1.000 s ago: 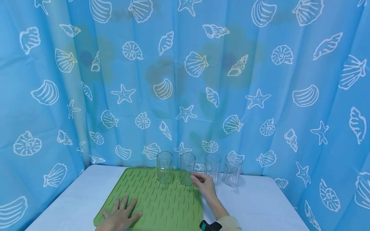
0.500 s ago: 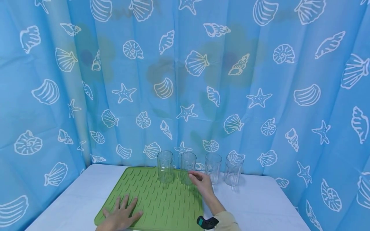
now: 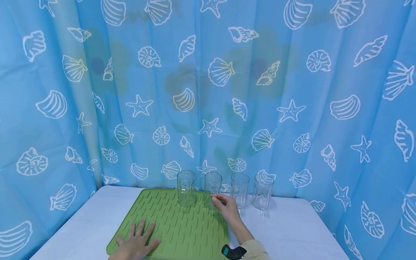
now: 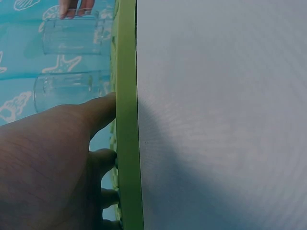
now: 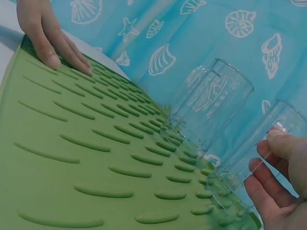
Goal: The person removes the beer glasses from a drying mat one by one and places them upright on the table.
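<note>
Clamped by right hand, thumb opposite fingers, on glass, second from left, upright at far edge of mat. Spread on mat at left hand. Shifted slightly leftward at right hand since a second ago; unmoved at left. Strapped below right hand: black band (with teal patch too small to read).

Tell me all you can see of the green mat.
The mat is green and roughly rectangular, with rounded near corners, a smooth border and rows of raised, elongated ridges. It looks like rubber or silicone. It lies flat on the white table, somewhat left of its middle. The left hand rests on its near left part, fingers spread, and two glasses stand upright at its far edge.
</note>
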Demonstrator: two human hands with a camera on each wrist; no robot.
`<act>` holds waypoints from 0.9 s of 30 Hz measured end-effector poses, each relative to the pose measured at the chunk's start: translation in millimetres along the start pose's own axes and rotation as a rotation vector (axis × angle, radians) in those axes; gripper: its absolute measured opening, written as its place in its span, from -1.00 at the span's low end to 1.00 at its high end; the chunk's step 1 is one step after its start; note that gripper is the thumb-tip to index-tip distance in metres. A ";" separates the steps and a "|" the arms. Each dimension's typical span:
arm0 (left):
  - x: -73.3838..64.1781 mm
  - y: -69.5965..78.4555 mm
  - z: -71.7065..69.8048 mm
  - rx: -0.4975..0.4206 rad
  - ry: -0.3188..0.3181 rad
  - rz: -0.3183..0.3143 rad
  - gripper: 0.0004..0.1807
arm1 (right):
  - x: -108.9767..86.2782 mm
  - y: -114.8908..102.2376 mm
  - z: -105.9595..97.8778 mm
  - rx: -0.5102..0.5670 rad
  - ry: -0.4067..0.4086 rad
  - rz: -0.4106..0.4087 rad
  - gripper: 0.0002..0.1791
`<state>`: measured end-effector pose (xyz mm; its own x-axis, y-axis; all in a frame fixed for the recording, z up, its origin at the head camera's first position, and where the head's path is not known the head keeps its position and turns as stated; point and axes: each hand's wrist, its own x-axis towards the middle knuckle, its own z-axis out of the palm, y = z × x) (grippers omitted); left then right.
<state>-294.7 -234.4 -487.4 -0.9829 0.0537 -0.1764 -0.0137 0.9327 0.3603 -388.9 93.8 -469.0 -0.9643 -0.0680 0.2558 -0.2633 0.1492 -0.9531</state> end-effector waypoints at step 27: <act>-1.3 2.1 -0.4 -0.010 -0.003 -0.008 0.00 | -24.3 -24.1 -17.6 0.050 -0.046 -0.056 -0.67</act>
<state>-293.5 -232.7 -486.1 -0.9822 0.0472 -0.1817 -0.0235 0.9294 0.3683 -359.6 109.2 -449.3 -0.9455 -0.1202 0.3025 -0.3143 0.0948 -0.9446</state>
